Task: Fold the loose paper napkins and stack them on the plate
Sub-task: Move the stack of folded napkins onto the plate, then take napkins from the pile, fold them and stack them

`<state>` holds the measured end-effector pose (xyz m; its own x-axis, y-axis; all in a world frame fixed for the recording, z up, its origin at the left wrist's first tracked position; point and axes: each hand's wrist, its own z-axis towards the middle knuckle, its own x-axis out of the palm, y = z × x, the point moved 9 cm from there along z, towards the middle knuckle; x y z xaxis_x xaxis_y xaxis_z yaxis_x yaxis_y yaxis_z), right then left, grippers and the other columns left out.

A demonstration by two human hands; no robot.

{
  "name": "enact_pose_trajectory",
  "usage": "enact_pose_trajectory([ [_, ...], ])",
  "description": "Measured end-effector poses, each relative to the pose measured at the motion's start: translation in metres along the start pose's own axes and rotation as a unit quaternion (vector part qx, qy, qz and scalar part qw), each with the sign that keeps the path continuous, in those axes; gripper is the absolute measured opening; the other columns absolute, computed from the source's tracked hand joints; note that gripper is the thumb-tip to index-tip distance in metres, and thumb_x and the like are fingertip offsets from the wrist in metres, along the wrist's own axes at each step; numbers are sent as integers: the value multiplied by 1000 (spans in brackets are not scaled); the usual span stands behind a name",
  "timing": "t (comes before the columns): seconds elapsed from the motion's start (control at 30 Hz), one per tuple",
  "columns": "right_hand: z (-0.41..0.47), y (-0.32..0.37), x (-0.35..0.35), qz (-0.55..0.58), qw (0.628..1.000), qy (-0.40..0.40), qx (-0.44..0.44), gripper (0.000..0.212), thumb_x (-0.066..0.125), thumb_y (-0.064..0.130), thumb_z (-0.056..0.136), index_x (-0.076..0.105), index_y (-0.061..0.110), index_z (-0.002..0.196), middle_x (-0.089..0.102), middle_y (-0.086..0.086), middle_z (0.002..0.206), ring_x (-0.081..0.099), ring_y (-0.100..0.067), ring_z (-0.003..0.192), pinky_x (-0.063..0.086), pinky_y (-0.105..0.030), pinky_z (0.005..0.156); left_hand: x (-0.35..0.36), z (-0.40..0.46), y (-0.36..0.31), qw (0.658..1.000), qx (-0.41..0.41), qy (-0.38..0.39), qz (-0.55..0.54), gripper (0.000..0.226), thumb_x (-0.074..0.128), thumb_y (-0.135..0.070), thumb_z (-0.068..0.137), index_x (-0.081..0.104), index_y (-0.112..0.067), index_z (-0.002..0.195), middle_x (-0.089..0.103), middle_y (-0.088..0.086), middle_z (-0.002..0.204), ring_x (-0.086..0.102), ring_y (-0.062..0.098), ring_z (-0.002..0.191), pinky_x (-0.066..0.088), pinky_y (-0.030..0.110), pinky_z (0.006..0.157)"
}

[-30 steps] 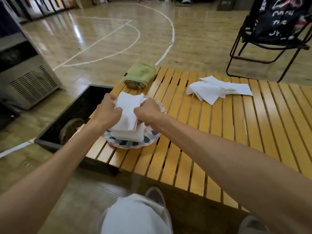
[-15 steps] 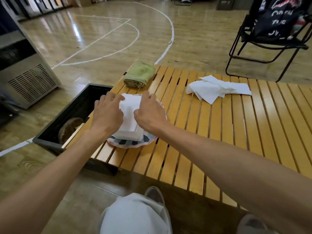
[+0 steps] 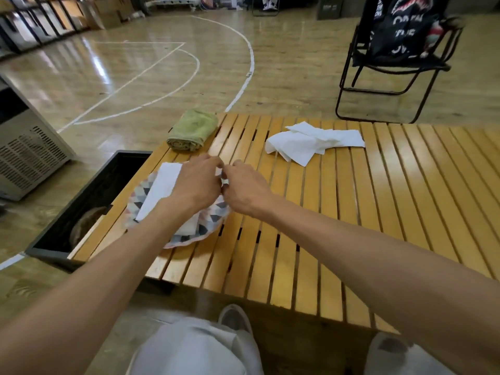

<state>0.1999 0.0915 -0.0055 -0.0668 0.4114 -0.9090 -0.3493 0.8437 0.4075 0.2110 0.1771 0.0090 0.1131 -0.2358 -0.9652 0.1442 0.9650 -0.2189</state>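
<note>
- The left hand (image 3: 196, 182) lies over the folded napkin stack (image 3: 165, 189) on the patterned plate (image 3: 205, 226). Its fingers are curled at the far right corner of the stack, where a sliver of white shows. It seems to pinch that corner, but the hand's back hides the contact.
- The right hand (image 3: 244, 189) is just beside the left, its fingertips meeting the left's over the plate's right rim. Its fingers are bent. Whether they hold paper cannot be told.
- The loose napkins (image 3: 311, 142) lie in a crumpled heap on the slatted table (image 3: 378, 212), ahead of the right hand and off to its right, well apart from both hands.
- The heap's long axis runs side to side across the slats, and its nearest corner points back toward the right hand.
- The right hand is nearer the heap and has bare slats between, so it is judged the better one to fetch the next sheet.
- A rolled green towel (image 3: 193, 130) sits ahead of the left hand, out of that path.
</note>
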Motion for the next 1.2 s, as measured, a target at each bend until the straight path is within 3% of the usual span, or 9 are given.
enact_pose_trajectory([
  [0.13,-14,-84,-23,-9,996,2,86,35,52,20,97,59,12,130,57,-10,128,56,-31,114,51,-46,91,39,22,-64,996,34,52,-67,41,53,-9,94,55,-13,135,52,10,136,52,28,123,43,39,102],
  [0.3,-27,-179,-38,7,985,2,175,30,50,16,95,62,8,121,59,-11,125,58,-30,108,52,-45,88,84,54,-119,991,37,79,-106,42,56,-11,93,55,-12,135,57,8,134,55,25,120,46,35,96],
  [0.47,-14,-241,-51,94,969,-44,224,31,50,11,96,59,6,125,57,-11,129,57,-24,95,50,-37,77,96,101,-141,996,14,15,-92,43,55,-20,95,51,-11,137,54,12,136,53,31,122,45,41,100],
  [0.57,5,-266,-68,60,968,-105,222,37,53,12,94,54,9,130,48,-12,134,52,-27,108,50,-39,87,89,132,-143,999,1,-39,-29,44,54,-25,96,48,-14,138,48,12,138,44,33,127,33,42,105],
  [0.63,22,-276,-77,-3,970,-121,212,45,55,17,93,49,12,137,44,-13,139,44,-31,123,41,-40,98,96,153,-141,1000,-1,-17,-15,52,55,-35,95,44,-16,142,44,12,143,42,34,130,31,43,108],
  [0.77,56,-289,-67,-29,976,-45,211,68,57,41,91,32,24,152,21,-12,162,20,-36,148,24,-51,114,126,184,-139,996,-7,82,-24,73,59,-55,89,31,-29,152,31,9,154,38,35,137,34,51,110],
  [0.83,65,-300,-53,-13,973,7,228,74,56,49,91,25,30,156,16,-10,165,14,-37,151,20,-56,118,139,191,-142,993,-4,119,-23,80,61,-60,85,30,-33,153,30,8,156,39,35,137,37,52,109],
  [0.97,67,-311,-42,-42,972,30,228,52,46,44,96,38,30,146,42,-11,146,41,-36,132,37,-51,104,155,189,-147,990,26,140,-9,73,65,-54,83,39,-31,148,41,8,148,46,33,132,40,52,106],
  [1.2,14,-286,-39,-74,983,3,168,34,43,30,99,47,23,132,50,-11,128,48,-33,115,45,-47,93,148,125,-145,991,84,90,-55,54,64,-37,89,51,-28,140,52,4,142,49,28,128,40,52,106],
])
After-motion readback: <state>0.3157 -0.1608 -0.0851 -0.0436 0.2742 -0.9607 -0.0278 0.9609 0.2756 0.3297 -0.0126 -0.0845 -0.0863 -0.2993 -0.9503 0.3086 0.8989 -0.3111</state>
